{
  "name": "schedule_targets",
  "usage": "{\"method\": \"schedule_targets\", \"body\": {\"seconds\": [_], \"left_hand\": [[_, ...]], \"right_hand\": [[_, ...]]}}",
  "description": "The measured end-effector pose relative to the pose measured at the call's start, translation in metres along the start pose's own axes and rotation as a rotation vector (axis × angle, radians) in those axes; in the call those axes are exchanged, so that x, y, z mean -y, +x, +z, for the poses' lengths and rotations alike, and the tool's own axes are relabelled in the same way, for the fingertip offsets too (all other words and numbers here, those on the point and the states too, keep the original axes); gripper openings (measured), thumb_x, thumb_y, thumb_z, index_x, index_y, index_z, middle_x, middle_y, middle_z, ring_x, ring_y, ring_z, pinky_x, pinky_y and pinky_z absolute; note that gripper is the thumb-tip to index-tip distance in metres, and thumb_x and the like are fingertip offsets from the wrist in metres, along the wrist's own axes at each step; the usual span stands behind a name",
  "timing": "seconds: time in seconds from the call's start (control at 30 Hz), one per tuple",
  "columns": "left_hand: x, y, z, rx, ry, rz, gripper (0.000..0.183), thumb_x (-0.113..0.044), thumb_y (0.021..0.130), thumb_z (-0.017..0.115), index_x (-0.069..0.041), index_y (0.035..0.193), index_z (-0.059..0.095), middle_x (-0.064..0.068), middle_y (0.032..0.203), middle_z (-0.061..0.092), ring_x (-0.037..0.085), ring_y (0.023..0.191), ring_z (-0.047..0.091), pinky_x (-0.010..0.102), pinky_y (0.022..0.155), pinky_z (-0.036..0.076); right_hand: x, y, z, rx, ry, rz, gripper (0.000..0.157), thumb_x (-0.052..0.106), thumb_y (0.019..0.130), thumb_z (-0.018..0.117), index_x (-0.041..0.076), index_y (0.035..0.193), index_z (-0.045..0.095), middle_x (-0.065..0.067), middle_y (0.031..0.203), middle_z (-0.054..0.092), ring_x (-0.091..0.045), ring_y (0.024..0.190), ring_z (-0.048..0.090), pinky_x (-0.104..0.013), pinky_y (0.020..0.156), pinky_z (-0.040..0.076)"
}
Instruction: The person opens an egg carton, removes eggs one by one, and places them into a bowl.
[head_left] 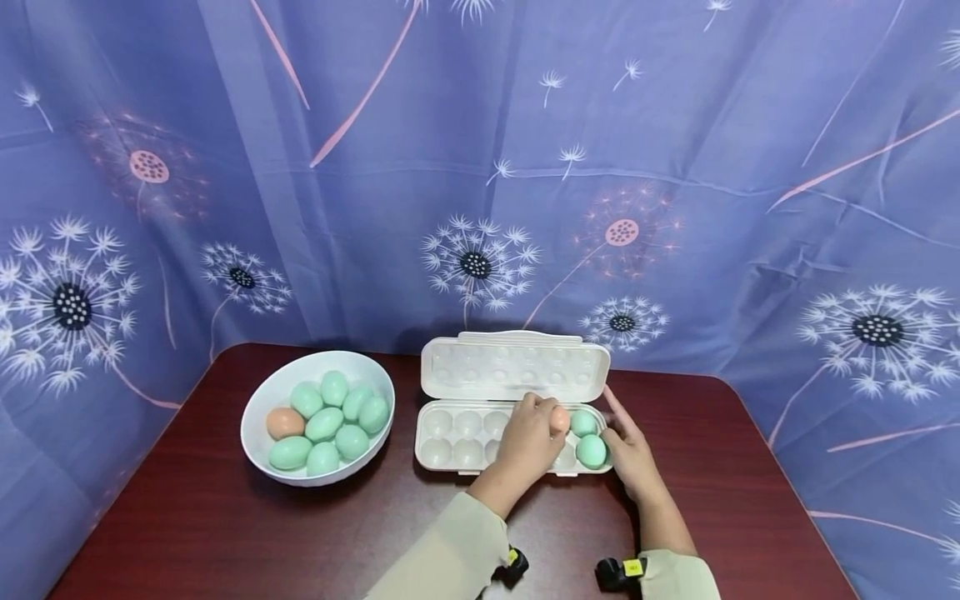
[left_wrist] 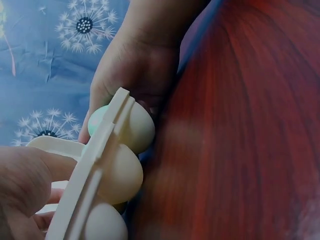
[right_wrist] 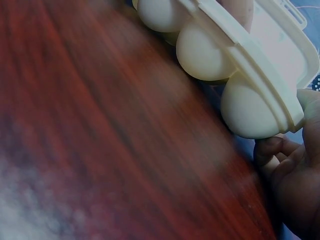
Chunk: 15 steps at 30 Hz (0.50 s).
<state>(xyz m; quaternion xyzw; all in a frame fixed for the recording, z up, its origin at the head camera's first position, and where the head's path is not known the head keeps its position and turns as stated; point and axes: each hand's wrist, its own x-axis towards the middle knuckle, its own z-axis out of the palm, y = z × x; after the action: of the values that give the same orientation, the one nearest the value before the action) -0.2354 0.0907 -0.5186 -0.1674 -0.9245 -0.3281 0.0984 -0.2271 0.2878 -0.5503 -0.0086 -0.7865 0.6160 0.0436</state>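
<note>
A cream plastic egg carton (head_left: pixel 450 469) stands on the table with its lid (head_left: pixel 517 367) raised at the back. In the head view, my left hand (head_left: pixel 528 437) pinches an orange egg (head_left: pixel 559 419) at a back-row cup, right of the middle. Two green eggs (head_left: pixel 591 452) sit in the carton's right-end cups. Around that right end my right hand (head_left: pixel 636 462) grips the carton; the right wrist view shows curled fingers (right_wrist: pixel 270 150) under its end cup. The left fingertips are partly hidden behind the carton wall in the left wrist view.
A white bowl (head_left: pixel 253 446) stands to the left, with several green eggs (head_left: pixel 324 424) and one orange egg (head_left: pixel 285 423) inside. The dark red wooden table (head_left: pixel 202 517) ends at a blue dandelion-print curtain (head_left: pixel 360 250) behind the carton.
</note>
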Motion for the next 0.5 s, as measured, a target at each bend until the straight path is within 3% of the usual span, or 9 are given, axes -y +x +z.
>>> {"method": "schedule_targets", "body": {"seconds": [0.5], "left_hand": [[0.0008, -0.0016, 0.0007, 0.003, 0.037, 0.059, 0.045, -0.016, 0.077, 0.080, -0.015, 0.120, 0.065, 0.003, 0.110, 0.065, 0.021, 0.101, 0.058, 0.029, 0.085, 0.052]], "right_hand": [[-0.0017, 0.0019, -0.0002, -0.001, -0.001, -0.010, 0.071, -0.006, 0.097, 0.042, 0.025, 0.160, 0.030, 0.004, 0.107, 0.061, -0.003, 0.093, 0.059, -0.020, 0.077, 0.053]]}}
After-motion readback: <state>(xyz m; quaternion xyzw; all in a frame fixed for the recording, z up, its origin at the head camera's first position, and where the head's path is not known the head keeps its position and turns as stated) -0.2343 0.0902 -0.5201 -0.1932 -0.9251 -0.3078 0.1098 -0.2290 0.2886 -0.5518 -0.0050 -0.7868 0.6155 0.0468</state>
